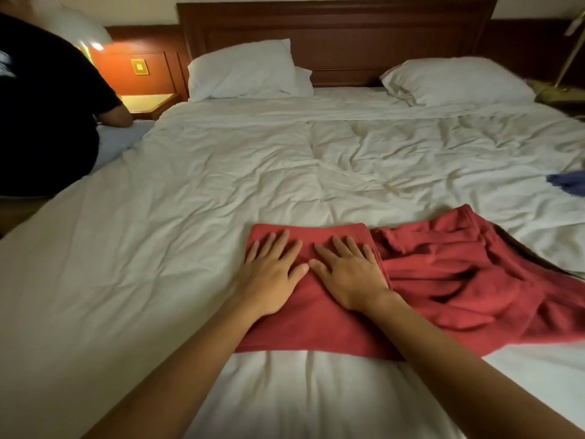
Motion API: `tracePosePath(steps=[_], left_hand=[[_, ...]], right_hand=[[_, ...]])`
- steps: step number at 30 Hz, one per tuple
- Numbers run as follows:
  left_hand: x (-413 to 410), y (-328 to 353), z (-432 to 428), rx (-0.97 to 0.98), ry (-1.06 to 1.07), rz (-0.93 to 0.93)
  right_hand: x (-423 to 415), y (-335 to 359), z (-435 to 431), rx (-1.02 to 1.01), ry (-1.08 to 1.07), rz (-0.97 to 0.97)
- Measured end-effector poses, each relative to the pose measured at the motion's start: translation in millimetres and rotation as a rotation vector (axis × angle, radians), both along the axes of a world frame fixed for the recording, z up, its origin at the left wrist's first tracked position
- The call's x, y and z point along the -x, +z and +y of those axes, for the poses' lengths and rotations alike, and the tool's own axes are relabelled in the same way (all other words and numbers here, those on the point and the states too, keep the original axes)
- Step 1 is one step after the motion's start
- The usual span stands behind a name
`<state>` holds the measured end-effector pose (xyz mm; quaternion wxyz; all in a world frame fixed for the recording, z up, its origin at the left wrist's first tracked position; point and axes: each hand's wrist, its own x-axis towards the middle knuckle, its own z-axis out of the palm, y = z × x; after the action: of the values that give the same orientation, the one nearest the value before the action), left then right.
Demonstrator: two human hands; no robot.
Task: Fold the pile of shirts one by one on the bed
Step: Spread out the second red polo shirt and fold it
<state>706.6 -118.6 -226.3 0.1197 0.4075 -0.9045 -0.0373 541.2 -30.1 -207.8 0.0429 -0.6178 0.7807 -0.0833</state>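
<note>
A red shirt (316, 324) lies folded into a flat rectangle on the white bed (158, 248), near its front edge. My left hand (272, 274) lies flat on the rectangle's left part, fingers straight and spread. Beside it my right hand (351, 277) presses flat on the right part, thumbs almost touching. Right of the folded piece lies a rumpled heap of red cloth (468, 280), touching it; I cannot tell whether it is the same shirt or another one.
Two white pillows (247, 71) (456, 80) lean at the dark wooden headboard (335, 36). A person in a black top (47, 115) sits at the bed's left edge. A bit of blue cloth (569, 182) shows at the right edge. A lit bedside table (148, 103) stands far left.
</note>
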Motion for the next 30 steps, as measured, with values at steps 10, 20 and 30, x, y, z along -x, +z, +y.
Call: tracePosePath(steps=[10,20,30], left_hand=[[-34.1,13.3,19.9,-0.192,0.303,-0.166],[-40.2,27.0,25.2,-0.242,0.333,0.306],[64.0,29.3,53.3,-0.187,0.100,-0.014]], right_hand=[[48.7,18.0,59.4,0.011,-0.088,0.036],[189.3,22.2,147.6,-0.056,-0.683,-0.104],[229.3,32.0,130.6,0.101,-0.804,-0.241]])
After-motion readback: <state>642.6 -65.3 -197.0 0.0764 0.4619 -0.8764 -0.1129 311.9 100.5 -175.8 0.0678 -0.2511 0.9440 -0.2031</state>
